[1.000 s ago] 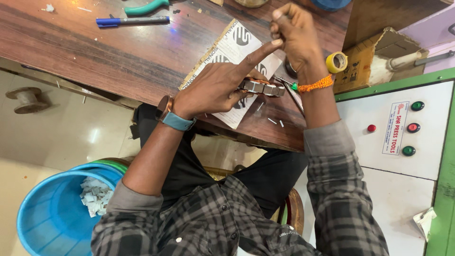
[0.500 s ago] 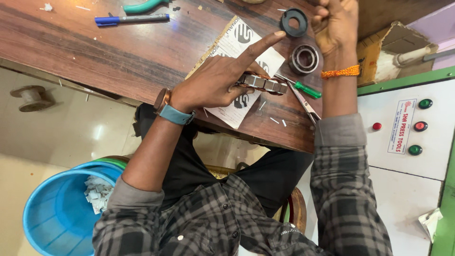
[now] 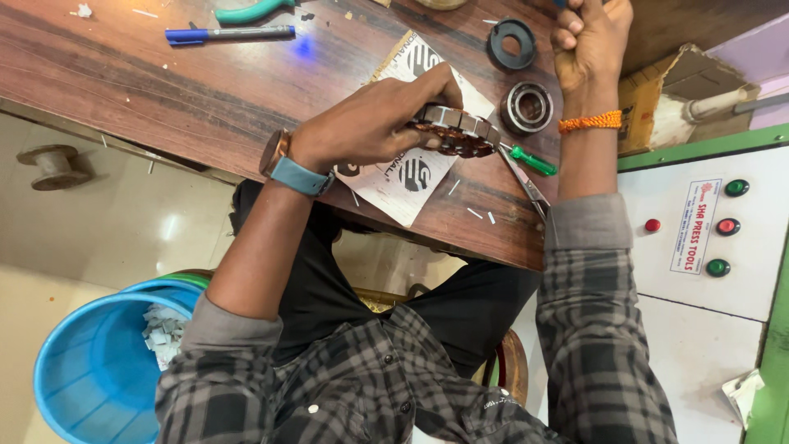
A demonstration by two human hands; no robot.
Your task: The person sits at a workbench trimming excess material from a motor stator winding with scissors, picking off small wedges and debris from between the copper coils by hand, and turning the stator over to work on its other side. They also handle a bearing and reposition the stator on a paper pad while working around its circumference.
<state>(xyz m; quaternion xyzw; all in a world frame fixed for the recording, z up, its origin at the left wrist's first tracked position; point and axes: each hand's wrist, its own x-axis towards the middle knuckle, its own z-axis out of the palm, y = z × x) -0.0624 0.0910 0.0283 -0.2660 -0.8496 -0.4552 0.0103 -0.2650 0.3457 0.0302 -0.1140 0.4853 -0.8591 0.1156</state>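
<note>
Gripping wound stator (image 3: 457, 131) in left hand (image 3: 374, 123), right hand (image 3: 590, 37) clenched; bearing (image 3: 527, 108), ring (image 3: 511, 43) still unfitted on counter (image 3: 164, 82).

The person wears a grey and black checked shirt (image 3: 386, 386) with small white buttons down the front. Both sleeves are rolled back, showing a plain grey lining as a cuff, one above the left elbow, one on the right forearm. Dark trousers (image 3: 329, 279) cover the legs. On the left wrist sits a watch (image 3: 283, 160) with a copper-coloured case and a blue-grey strap. An orange thread band (image 3: 590, 122) circles the right wrist.
</note>
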